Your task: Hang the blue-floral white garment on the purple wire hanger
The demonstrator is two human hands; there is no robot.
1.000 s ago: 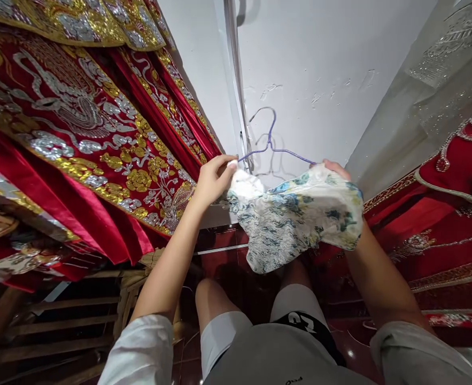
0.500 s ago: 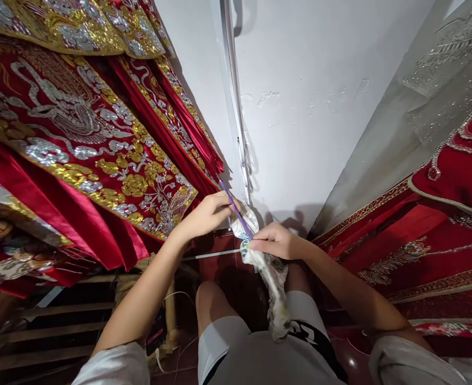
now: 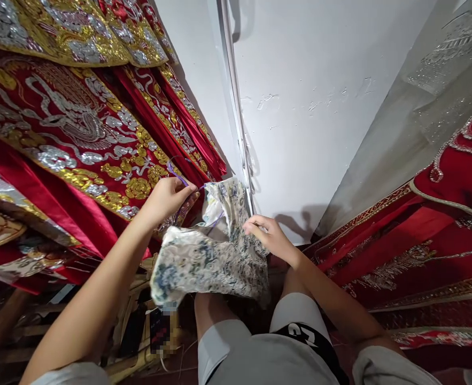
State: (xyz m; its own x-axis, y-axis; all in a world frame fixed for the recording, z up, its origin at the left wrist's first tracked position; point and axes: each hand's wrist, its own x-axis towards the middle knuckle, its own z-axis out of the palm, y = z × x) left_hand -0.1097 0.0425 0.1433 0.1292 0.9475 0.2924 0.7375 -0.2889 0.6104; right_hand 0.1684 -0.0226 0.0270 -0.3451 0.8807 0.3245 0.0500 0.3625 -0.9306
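Note:
My left hand [image 3: 169,200] is closed on a thin purple clothes hanger [image 3: 176,174], its looped end sticking out past the fingers. A pale garment with a blue, green and grey floral pattern [image 3: 207,264] hangs from it, spread out above my knees. Part of the purple strip [image 3: 216,219] shows inside the garment's opening. My right hand [image 3: 270,235] is at the garment's right side, thumb and forefinger drawn together against the fabric. What lies between those fingertips is hard to make out.
Red costumes with gold and silver embroidery [image 3: 119,144] hang at the left. Red beaded garments [image 3: 412,256] and sheer sparkling fabric [image 3: 404,107] hang at the right. A white wall [image 3: 300,69] with a metal pole [image 3: 231,80] stands ahead. A phone [image 3: 160,329] lies low at the left.
My left hand has moved left and slightly up with the hanger. The garment, bunched and dangling before, now fans out to the left. My right hand has shifted slightly left and up.

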